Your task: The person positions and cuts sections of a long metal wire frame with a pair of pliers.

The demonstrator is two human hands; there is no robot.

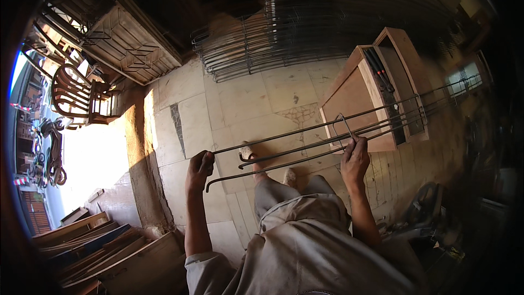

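Note:
I hold a cage of long steel reinforcing bars level in front of me, above a tiled floor. The bars have hooked ends on the left and run far off to the right. My left hand grips one bar near its hooked end. My right hand closes around a bar and a bent wire stirrup looped over the bars. More stirrups ring the bars further right. My feet stand under the bars.
An open wooden box with dark rods in it lies on the floor to the right. Stacked steel bar frames lean at the back. A carved wooden chair, wooden panels and stacked planks stand on the left.

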